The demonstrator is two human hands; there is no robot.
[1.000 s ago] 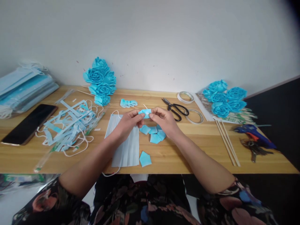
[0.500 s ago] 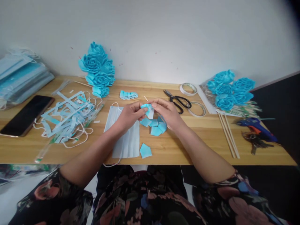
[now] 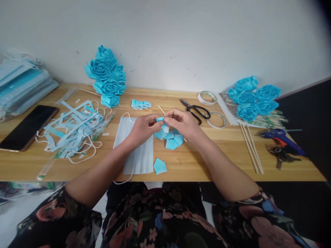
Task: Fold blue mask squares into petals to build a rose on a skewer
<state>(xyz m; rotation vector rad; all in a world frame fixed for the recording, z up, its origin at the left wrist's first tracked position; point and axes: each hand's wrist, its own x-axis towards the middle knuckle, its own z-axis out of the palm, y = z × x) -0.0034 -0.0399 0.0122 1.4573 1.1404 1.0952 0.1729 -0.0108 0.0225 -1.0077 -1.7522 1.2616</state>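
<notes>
Between both hands is a small blue fabric piece (image 3: 160, 119), its upper edge rolled over. My left hand (image 3: 147, 128) pinches its left side, and my right hand (image 3: 181, 123) pinches the right side, thumbs close together. Below the fingers lie several overlapping blue cut pieces (image 3: 173, 142). Nearer the table's front edge is a single blue pentagon piece (image 3: 160, 166). A pleated face mask (image 3: 138, 156) lies flat under my left wrist. One thin wooden stick (image 3: 161, 109) shows behind the right hand, its middle hidden.
Scissors (image 3: 198, 112) and tape rolls (image 3: 207, 97) lie right of centre. Blue fabric roses (image 3: 106, 74) stand at the back left, others (image 3: 249, 98) at right. Mask strips (image 3: 77, 131), a phone (image 3: 28, 127), wooden sticks (image 3: 251, 148), a glue gun (image 3: 284, 141) and keys (image 3: 281, 158) surround the work.
The blue piece's upper edge has been rolled further, so less of it shows, and my fingers have drawn closer together. The camera view has shifted slightly.
</notes>
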